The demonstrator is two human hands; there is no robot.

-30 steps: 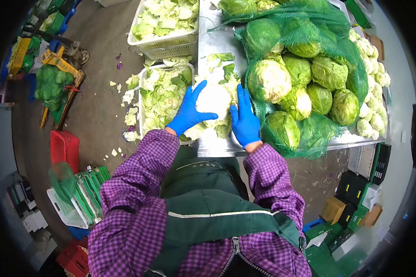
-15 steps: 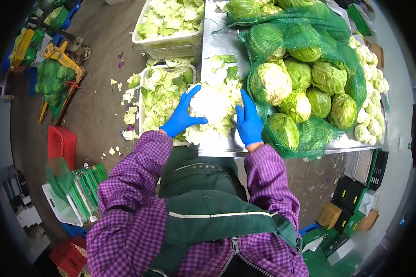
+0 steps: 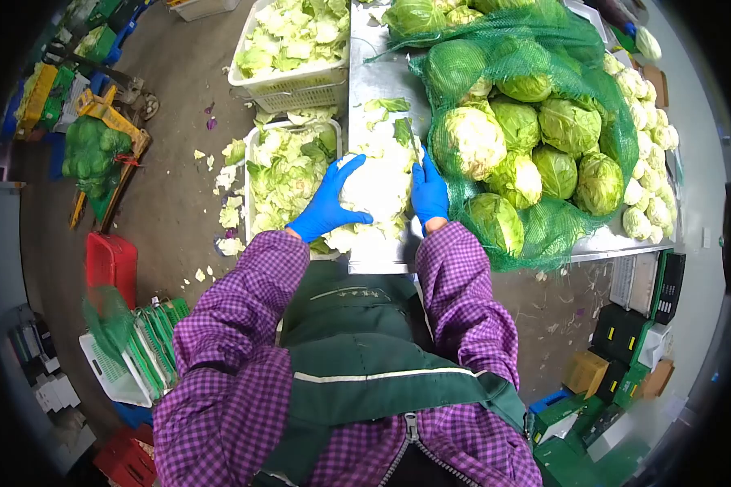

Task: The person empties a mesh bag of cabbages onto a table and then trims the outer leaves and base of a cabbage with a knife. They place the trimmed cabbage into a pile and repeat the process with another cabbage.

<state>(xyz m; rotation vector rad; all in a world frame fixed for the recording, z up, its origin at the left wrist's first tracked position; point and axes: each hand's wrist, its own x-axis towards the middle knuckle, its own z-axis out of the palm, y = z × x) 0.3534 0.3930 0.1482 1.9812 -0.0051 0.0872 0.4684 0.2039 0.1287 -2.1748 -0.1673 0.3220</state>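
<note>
A pale cabbage [image 3: 375,188], washed out by glare, rests on loose leaves at the near left end of the metal table [image 3: 378,264]. My left hand [image 3: 330,201], in a blue glove, curves around its left side with thumb and fingers spread on it. Along the cabbage's right side is my right hand [image 3: 430,193], also gloved, its fingers drawn together. A thin grey sliver shows at those fingertips, too small to make out. Cut leaves [image 3: 388,105] lie just beyond. To the right, green cabbages [image 3: 571,126] fill an open green net bag [image 3: 536,243].
A white crate of leaves [image 3: 248,174] stands left of the table, with another crate [image 3: 300,97] beyond it. Trimmed pale cabbages [image 3: 658,174] are piled at the right. Another person's blue-gloved hand [image 3: 630,29] is near a pale cabbage [image 3: 648,44] at the top right.
My right hand has moved in against the cabbage, and its fingers have come together. My left hand remains on the cabbage. A pale cabbage and another person's glove have appeared at the top right.
</note>
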